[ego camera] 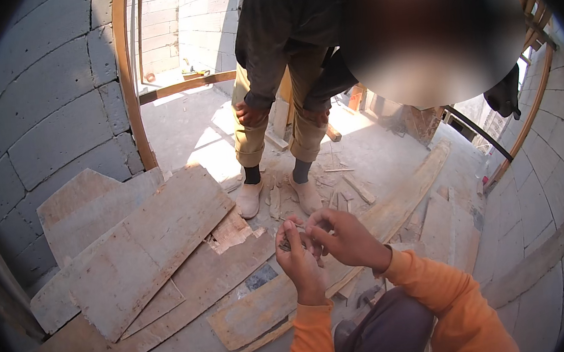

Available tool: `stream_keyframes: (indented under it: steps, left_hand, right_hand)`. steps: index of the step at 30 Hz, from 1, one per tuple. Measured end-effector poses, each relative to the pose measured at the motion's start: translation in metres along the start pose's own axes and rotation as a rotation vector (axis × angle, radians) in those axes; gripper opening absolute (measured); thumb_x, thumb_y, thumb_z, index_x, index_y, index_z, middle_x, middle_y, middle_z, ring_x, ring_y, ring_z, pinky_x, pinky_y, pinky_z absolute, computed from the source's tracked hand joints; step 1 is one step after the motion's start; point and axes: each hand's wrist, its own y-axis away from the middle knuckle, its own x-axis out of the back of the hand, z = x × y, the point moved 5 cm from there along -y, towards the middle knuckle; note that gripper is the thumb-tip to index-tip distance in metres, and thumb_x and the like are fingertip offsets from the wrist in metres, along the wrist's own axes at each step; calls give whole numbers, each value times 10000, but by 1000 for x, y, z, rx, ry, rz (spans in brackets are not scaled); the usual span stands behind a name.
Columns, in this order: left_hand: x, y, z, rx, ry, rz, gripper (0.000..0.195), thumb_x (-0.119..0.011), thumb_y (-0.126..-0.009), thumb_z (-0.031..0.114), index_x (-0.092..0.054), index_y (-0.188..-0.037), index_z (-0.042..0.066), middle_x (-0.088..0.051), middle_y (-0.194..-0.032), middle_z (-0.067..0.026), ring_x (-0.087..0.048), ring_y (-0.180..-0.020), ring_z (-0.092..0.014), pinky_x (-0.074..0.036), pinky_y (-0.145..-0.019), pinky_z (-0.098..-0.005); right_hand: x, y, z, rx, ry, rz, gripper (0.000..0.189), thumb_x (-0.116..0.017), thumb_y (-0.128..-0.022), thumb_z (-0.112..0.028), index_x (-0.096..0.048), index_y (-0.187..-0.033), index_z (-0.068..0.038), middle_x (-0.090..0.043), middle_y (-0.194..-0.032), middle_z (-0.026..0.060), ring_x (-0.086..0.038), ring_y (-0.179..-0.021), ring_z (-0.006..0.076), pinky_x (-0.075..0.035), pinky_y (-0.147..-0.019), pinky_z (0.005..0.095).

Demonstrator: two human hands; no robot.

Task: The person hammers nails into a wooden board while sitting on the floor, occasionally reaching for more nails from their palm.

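Observation:
My left hand (298, 263) is raised before me, palm turned inward. Its fingers curl around several thin metal pieces (284, 245) that look like nails. Close against it is my right hand (341, 234), its thumb and forefinger pinched at a thin nail-like piece whose tip shows above the left fingers. The fingers hide most of these pieces. Below both hands a long wooden plank (259, 310) lies slantwise across the floor. Beside my knee a dark curved metal piece (367, 296), perhaps a hammer head, is partly covered.
Another person (273, 85) stands bent forward just ahead, hands on knees. Stacked plywood boards (151, 244) lie to the left, beside a block wall (56, 106). Wood scraps (359, 189) litter the floor near the person's shoes. A wooden door frame (133, 88) stands behind the boards.

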Motion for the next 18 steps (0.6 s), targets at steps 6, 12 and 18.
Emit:
stream_keyframes:
  steps: [6, 12, 18]
  left_hand:
    - [9, 0, 3, -90, -58, 78, 319, -637, -1068, 276, -602, -1249, 16, -598, -950, -10, -489, -635, -37, -405, -477, -221]
    - [60, -27, -9, -126, -141, 173, 344, -677, -1043, 275, -598, -1239, 3, -650, -986, -41, -512, -673, -37, -409, -477, -239]
    - [154, -84, -67, -174, -310, 460, 257, -673, -1032, 235, -627, -1104, -7, -651, -864, -40, -507, -594, -91, -410, -525, -280]
  right_hand:
    - [-4, 4, 3, 103, 95, -35, 202, -638, -1033, -143, -602, -1130, 30, -696, -831, 91, -687, -746, 144, -551, -678, 308]
    - [-16, 14, 22, 168, 440, -169, 369, -673, -1011, -231, -539, -1253, 13, -690, -937, 170, -692, -838, 300, -536, -755, 414]
    - [-66, 42, 6, 48, 530, -876, 469, -648, -1025, -334, -527, -1292, 32, -665, -1080, 235, -672, -972, 412, -533, -869, 476]
